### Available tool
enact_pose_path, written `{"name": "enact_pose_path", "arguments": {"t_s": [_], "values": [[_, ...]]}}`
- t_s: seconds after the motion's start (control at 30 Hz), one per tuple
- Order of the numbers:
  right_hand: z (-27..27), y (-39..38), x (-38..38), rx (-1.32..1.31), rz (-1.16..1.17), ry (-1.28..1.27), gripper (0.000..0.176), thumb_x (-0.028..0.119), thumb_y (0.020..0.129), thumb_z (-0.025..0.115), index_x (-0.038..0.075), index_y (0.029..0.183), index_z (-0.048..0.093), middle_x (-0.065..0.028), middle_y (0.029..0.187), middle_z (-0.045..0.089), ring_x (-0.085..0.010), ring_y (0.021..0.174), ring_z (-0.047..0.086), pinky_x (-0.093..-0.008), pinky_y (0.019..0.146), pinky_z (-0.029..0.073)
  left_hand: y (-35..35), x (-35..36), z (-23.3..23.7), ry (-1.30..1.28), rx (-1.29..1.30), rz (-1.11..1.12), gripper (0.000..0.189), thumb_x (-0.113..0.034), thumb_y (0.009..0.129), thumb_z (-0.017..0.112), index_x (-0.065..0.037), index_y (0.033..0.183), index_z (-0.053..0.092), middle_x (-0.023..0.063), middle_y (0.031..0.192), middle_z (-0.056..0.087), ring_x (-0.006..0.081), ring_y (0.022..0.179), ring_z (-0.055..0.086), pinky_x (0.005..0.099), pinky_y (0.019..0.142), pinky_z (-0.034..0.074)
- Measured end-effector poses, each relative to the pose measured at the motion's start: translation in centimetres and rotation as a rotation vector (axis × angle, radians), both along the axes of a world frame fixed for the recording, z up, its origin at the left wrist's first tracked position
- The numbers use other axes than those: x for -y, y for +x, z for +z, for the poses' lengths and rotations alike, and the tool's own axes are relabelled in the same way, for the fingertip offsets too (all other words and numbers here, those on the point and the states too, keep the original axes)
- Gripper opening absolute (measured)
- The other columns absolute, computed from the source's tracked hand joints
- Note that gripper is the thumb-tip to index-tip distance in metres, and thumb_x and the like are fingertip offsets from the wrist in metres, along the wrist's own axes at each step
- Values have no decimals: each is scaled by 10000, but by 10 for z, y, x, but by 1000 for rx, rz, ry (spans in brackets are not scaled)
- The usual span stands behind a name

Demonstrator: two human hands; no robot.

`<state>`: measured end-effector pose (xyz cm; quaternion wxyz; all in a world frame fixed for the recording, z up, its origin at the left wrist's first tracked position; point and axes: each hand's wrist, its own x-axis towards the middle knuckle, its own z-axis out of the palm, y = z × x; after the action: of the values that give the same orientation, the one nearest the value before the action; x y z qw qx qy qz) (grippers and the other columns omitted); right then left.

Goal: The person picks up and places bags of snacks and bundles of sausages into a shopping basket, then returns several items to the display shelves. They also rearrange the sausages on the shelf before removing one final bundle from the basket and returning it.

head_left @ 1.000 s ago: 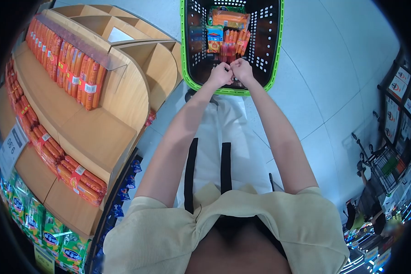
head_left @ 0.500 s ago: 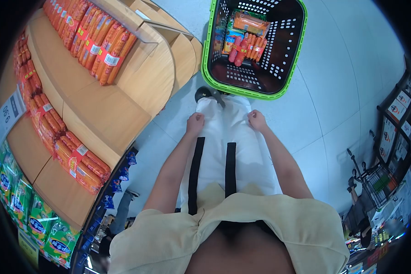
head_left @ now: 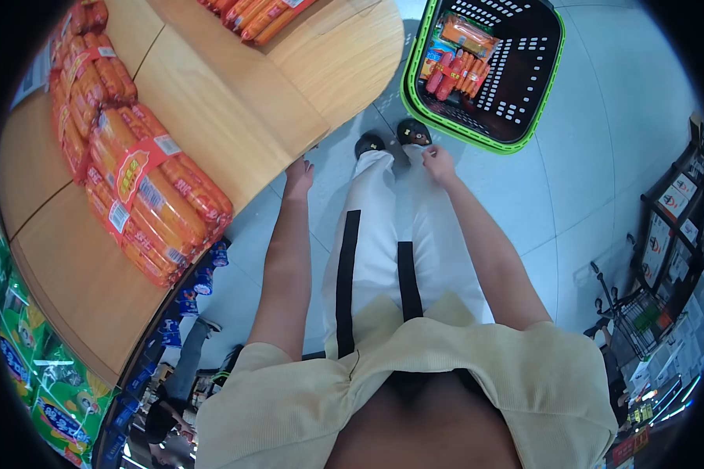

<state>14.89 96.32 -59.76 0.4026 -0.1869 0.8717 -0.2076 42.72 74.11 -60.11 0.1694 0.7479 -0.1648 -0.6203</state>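
Observation:
My left hand (head_left: 298, 177) is out to the left beside the edge of the wooden shelf (head_left: 289, 133). It holds nothing I can see, and its fingers are loosely bent and apart. In front of my right trouser leg is my right hand (head_left: 439, 164), its fingers curled in with nothing visible in them. Large red-banded packs of sausages (head_left: 156, 191) lie on the lower tier to the left. Ahead on the floor stands a black shopping basket (head_left: 483, 141) with a green rim. Inside it are sausage packs (head_left: 460, 73) and other colourful packets.
More sausage packs (head_left: 262, 19) sit on the upper tier. Green snack bags (head_left: 62, 414) fill a lower display, and small blue packets (head_left: 188, 301) hang along its side. A shopping cart (head_left: 637, 320) stands at the right. Another person (head_left: 176, 399) is at the lower left.
I have come closer to the sausage shelf, which now looks larger. My left hand has moved left and forward, away from my leg. The basket appears farther right and higher in view.

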Motion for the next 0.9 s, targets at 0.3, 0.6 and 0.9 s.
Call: {"name": "enact_pose_path", "arguments": {"t_s": [0.3, 0.6, 0.9], "values": [[53, 107, 116, 162, 444, -151, 241, 253, 835, 552, 24, 905, 579, -86, 739, 641, -168, 674, 628, -311, 644, 489, -17, 15, -18, -294, -638, 309, 139, -206, 849, 565, -102, 941, 572, 13, 851, 594, 112, 753, 530, 254, 604, 367], [54, 127, 116, 552, -7, -87, 507, 477, 786, 609, 22, 993, 528, -108, 808, 624, -187, 754, 621, -325, 664, 488, 7, -5, 28, 1, -394, -78, 280, -391, 871, 527, -112, 859, 526, 19, 705, 537, 75, 516, 424, 200, 460, 302], [114, 131, 88, 1225, -331, -70, 692, 542, 795, 588, 37, 1218, 376, -110, 964, 567, -180, 778, 622, -313, 685, 530, 29, -41, 125, 300, -148, -768, 385, -473, 831, 536, -91, 826, 579, 26, 691, 611, 81, 482, 527, 209, 426, 354]]}}
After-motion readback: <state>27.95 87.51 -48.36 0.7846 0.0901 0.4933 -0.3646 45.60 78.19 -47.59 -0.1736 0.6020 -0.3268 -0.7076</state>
